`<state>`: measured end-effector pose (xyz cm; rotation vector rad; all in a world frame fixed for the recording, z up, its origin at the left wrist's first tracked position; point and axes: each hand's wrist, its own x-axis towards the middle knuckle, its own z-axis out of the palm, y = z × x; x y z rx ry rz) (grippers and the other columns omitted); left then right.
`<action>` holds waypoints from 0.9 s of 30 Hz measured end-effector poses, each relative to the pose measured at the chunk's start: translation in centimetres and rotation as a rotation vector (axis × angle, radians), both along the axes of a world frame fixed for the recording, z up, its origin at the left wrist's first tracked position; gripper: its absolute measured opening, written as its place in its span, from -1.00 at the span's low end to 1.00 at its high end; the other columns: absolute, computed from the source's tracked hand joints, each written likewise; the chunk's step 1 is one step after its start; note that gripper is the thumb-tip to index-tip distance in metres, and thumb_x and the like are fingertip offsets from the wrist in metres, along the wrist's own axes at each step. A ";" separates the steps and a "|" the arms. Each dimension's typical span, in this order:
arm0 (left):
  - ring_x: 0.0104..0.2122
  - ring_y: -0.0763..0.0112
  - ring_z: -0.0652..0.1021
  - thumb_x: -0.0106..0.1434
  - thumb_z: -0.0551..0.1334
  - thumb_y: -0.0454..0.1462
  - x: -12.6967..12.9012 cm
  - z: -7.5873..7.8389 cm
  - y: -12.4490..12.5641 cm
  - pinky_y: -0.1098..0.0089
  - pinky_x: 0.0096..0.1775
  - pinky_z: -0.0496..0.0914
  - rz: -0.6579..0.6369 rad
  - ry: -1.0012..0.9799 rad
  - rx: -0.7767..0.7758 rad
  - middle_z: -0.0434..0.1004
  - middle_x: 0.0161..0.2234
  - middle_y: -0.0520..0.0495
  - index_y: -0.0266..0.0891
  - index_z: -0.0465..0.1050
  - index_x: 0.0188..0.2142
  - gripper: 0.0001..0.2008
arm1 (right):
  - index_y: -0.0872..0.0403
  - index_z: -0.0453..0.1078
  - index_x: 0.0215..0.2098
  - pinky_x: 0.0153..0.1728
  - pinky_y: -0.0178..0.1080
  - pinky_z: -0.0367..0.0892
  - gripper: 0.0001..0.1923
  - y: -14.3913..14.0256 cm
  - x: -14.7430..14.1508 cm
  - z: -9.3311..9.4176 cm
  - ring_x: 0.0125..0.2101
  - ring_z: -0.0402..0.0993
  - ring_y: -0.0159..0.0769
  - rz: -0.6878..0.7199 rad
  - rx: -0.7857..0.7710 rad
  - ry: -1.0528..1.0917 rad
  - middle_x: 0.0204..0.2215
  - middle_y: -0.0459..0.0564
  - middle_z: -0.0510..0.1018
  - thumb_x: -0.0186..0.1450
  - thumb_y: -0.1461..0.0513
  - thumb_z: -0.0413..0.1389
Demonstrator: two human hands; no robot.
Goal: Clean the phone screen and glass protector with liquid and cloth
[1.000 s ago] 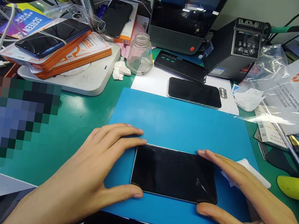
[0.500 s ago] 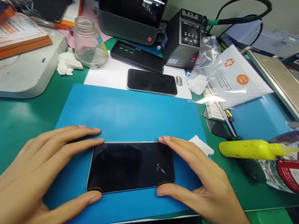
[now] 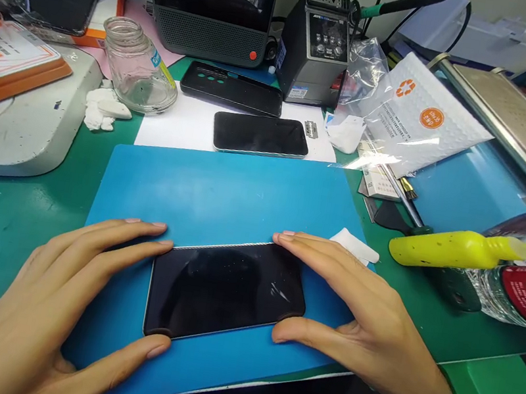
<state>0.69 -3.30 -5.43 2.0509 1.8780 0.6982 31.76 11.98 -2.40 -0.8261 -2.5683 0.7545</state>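
Observation:
A black phone (image 3: 223,287) lies screen-up on a blue mat (image 3: 223,197) near the front table edge. My left hand (image 3: 71,300) frames its left end, fingers at the far corner and thumb at the near corner. At the right end, my right hand (image 3: 353,318) grips the same way, fingers on the far edge and thumb on the near edge. The screen shows a small scratch or film mark near its right end.
Behind the mat lie a second dark phone (image 3: 260,135) on white paper, a black phone back cover (image 3: 233,88), a glass jar (image 3: 136,67) and a soldering station (image 3: 317,46). A yellow-nozzled bottle (image 3: 455,247) lies at right, a white pad (image 3: 20,118) with orange boxes at left.
The view has swung to the right, so the phone and mat now sit left of centre. Both hands stay on the phone's ends; the phone lies slightly turned, its right end farther away.

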 end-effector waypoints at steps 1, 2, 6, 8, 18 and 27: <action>0.33 -0.16 0.37 0.36 0.40 0.01 0.0 0.0 -0.1 -0.14 0.43 0.12 0.007 0.031 -0.016 0.35 0.39 -0.01 0.16 0.24 0.42 -0.30 | -0.03 0.35 0.39 0.31 -0.14 0.44 -0.24 0.0 0.0 0.0 0.26 0.54 -0.11 -0.004 -0.004 -0.004 0.28 0.04 0.58 0.32 -0.01 0.41; 0.33 -0.16 0.37 0.37 0.38 0.04 0.0 0.0 -0.1 -0.14 0.42 0.14 0.012 0.060 -0.030 0.34 0.40 -0.01 0.17 0.22 0.42 -0.30 | -0.04 0.35 0.40 0.31 -0.13 0.44 -0.23 0.0 0.0 0.0 0.26 0.54 -0.10 -0.007 -0.007 -0.008 0.28 0.04 0.58 0.31 -0.01 0.41; 0.32 -0.18 0.40 0.38 0.33 0.10 -0.1 -0.3 -0.2 -0.17 0.35 0.26 0.035 0.078 -0.040 0.36 0.39 -0.03 0.18 0.22 0.41 -0.32 | -0.05 0.34 0.41 0.31 -0.12 0.44 -0.23 0.0 0.1 0.0 0.27 0.53 -0.09 -0.009 -0.003 -0.026 0.29 0.04 0.57 0.32 -0.01 0.41; 0.33 -0.17 0.39 0.39 0.33 0.10 0.0 -0.3 -0.1 -0.15 0.32 0.32 0.055 0.056 -0.062 0.34 0.39 -0.01 0.21 0.23 0.41 -0.34 | -0.04 0.33 0.41 0.31 -0.12 0.44 -0.24 0.0 0.3 -0.2 0.27 0.54 -0.08 -0.004 0.012 -0.038 0.30 0.04 0.56 0.33 -0.02 0.39; 0.39 -0.07 0.35 0.41 0.36 0.07 1.1 1.9 0.8 -0.13 0.28 0.44 0.115 -0.061 -0.176 0.34 0.41 0.00 0.23 0.27 0.34 -0.42 | -0.26 0.30 0.40 0.19 -0.04 0.58 -0.36 0.4 0.7 -1.3 0.13 0.66 0.01 -0.044 0.141 -0.067 0.22 -0.11 0.63 0.43 -0.18 0.20; 0.45 0.04 0.31 0.40 0.37 0.06 0.3 2.8 -0.6 0.00 0.34 0.41 0.102 -0.108 -0.189 0.25 0.47 -0.07 0.20 0.02 0.48 -0.20 | -0.24 0.35 0.40 0.15 0.01 0.62 -0.34 0.7 0.6 -1.4 0.12 0.66 0.08 -0.053 0.150 -0.062 0.24 -0.08 0.62 0.40 -0.15 0.25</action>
